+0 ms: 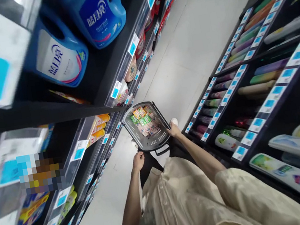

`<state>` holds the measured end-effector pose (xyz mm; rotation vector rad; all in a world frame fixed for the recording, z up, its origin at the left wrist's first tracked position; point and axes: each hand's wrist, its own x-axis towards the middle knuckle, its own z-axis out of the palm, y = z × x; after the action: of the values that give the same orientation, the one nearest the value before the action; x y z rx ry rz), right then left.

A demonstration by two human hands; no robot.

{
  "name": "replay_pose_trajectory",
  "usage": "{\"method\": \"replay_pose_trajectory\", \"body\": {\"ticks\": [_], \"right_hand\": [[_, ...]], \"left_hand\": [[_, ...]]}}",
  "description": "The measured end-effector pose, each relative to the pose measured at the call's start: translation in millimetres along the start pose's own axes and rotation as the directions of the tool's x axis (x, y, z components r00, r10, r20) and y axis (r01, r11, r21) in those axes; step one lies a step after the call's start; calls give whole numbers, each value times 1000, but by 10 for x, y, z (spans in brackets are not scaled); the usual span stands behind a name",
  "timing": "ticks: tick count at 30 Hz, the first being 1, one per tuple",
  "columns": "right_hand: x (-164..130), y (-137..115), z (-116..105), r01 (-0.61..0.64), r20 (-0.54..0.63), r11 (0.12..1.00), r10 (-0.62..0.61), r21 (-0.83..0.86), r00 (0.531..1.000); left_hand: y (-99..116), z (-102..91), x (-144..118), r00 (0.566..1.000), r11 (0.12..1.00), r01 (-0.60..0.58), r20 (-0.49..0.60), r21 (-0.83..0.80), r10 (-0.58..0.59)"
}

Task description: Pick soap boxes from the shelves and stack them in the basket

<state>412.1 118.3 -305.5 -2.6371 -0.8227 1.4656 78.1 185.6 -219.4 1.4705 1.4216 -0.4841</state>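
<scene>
Basket [155, 141] in front of pale shirt [180, 188]; small packs [144, 120] heaped inside. Right hand [174, 130] closed on basket's right edge. Left hand [138, 161] curled by near left corner; cannot tell whether gripping. Stocked shelves [29, 112] either side.

Price tags [116, 89] along shelves [97, 75] of bottles [102, 18] show a shop.

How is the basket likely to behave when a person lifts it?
The basket is probably stiff, since its walls and rim hold a clean, even shape. Its many holes suggest that it may be fairly light for its size. No divider shows among the small packs inside, so they might slide if it tilts.
</scene>
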Motion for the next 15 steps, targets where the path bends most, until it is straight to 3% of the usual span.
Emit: {"method": "replay_pose_trajectory", "body": {"ticks": [6, 11, 15], "right_hand": [[708, 57, 324, -16, -3, 999, 16, -43, 1000], [1306, 227, 771, 14, 75, 994, -6, -112, 997], [1587, 384, 986, -12, 99, 986, 29, -168, 995]], "left_hand": [[-117, 70, 646, 1000, 995, 4, -12, 98, -3], [-190, 254, 1529, 999, 984, -34, 37, 175, 28], [-118, 422, 2314, 995, 965, -77, 73, 250, 60]]}}
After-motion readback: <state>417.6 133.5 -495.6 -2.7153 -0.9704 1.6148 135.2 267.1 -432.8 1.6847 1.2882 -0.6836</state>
